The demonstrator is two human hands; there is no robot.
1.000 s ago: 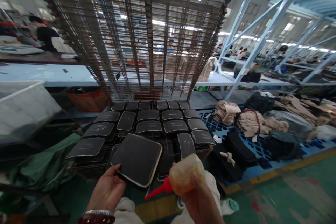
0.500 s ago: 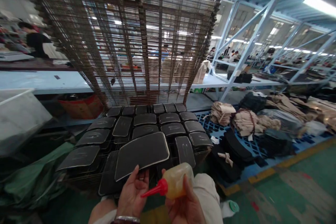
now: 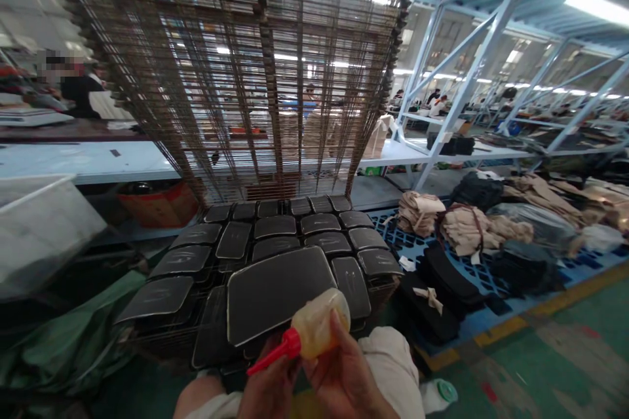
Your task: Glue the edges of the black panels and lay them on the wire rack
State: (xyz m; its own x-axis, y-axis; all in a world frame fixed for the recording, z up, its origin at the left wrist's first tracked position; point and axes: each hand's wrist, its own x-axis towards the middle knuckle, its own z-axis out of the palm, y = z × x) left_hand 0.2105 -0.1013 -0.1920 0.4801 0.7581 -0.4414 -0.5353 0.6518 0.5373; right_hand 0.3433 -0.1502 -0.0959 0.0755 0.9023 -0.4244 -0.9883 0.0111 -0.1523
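A yellowish squeeze bottle with a red nozzle is in my right hand, fingers wrapped round its body, nozzle pointing down and left. My left hand is behind the nozzle at the lower edge of a large black panel with a pale rim; its fingers are bent and partly hidden, so what they hold is unclear. Around and behind the large panel lie several smaller black panels in rows on a wire rack, some with pale marks.
A raised wire rack stands behind the panels. Folded beige cloth and black pieces lie on a blue pallet at the right. A white bin and green cloth are at the left. A green-capped bottle stands below right.
The squeeze bottle and my right hand have moved left and up, closer to the large panel. My left hand has turned and moved right. The large panel appears further right and flatter.
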